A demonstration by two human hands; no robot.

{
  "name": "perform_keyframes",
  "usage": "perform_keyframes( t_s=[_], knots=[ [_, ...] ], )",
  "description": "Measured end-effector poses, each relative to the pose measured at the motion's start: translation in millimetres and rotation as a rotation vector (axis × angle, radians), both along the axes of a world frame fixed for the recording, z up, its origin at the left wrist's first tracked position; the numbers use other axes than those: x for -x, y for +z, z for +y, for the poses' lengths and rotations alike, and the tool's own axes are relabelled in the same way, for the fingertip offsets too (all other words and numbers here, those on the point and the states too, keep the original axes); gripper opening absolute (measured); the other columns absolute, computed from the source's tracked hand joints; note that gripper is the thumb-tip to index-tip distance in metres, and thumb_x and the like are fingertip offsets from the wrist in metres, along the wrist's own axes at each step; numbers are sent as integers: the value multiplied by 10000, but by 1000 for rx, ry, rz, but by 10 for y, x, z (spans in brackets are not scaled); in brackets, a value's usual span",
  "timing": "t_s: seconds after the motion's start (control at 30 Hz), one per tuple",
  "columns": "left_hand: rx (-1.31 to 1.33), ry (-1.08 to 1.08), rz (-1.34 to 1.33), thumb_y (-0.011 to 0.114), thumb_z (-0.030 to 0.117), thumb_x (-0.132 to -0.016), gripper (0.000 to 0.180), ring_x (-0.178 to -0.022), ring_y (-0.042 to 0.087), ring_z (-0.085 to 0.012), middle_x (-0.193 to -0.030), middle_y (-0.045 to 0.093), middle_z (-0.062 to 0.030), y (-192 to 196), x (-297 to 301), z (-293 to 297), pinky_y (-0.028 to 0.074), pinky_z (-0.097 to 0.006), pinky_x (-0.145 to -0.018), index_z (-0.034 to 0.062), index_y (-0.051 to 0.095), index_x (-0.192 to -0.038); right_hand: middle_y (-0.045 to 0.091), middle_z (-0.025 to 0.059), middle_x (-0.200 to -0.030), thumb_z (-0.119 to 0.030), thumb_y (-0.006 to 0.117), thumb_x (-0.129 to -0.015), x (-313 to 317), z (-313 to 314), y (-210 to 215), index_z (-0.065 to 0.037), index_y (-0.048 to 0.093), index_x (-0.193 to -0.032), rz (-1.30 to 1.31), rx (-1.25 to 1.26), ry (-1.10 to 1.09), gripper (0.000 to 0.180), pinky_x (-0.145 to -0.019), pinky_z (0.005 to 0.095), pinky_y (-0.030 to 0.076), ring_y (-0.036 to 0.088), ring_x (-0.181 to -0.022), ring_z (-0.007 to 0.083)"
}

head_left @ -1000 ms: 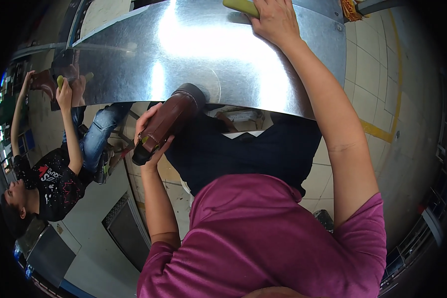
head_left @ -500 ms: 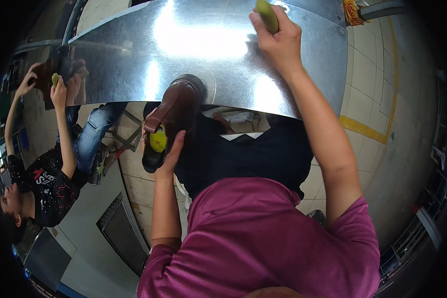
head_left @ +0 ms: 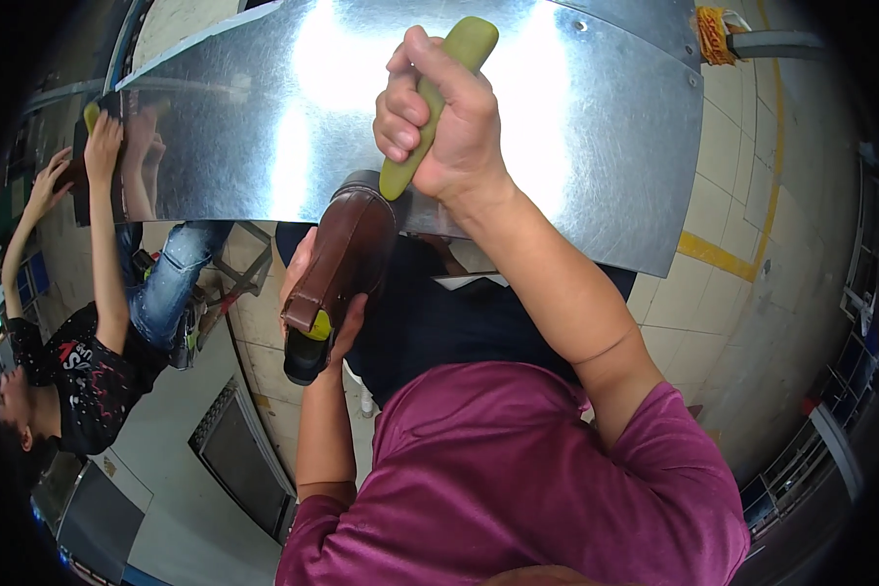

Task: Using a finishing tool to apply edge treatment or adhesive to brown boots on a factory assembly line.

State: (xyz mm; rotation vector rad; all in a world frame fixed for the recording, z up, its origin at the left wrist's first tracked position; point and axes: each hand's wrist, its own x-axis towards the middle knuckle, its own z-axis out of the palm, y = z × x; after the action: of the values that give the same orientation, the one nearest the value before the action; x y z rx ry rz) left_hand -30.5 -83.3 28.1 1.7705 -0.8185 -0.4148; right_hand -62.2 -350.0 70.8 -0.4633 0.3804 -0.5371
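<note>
Left hand (head_left: 350,327): is gripping the brown shoe (head_left: 342,244) between fingers and thumb
Right hand (head_left: 454,127): is clenching a green bar (head_left: 471,44)
Shoe: is reaching the metal table's (head_left: 234,166) near edge, far end lying by the bar's tip

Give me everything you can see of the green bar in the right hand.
The olive-green bar is long and smooth with rounded ends, and looks like rubber or plastic. The right hand grips it round the middle, with the thumb across it and both ends clear. It slants over the metal tabletop: far end to the right, near end to the left. That near end overlaps the end of the brown boot in view; whether they touch can't be told.
</note>
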Motion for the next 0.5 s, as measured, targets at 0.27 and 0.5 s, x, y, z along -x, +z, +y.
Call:
perform_keyframes(
  t_s=[0.27, 0.5],
  knots=[
    [15, -64, -234, 846, 170, -837, 655, -1268, 611, -439, -1371, 580, -339, 20, -113, -36, 525, -504, -1054, -7, 541, -1388, 406, -30, -579, -392, 643, -1011, -157, 95, 36, -95, 559, -905, 188, -30, -11, 326, -442, 264, 362, 422, -459, 103],
    [179, -127, -362, 888, 140, -804, 681, -1160, 676, -436, -1337, 619, -332, -119, -256, -6, 576, -471, -961, 1, 542, -1374, 435, -17, -590, -345, 674, -1004, -190, 399, 336, -71, 568, -894, 384, 515, -79, 314, -428, 264, 338, 404, -443, 104]
  ],
)
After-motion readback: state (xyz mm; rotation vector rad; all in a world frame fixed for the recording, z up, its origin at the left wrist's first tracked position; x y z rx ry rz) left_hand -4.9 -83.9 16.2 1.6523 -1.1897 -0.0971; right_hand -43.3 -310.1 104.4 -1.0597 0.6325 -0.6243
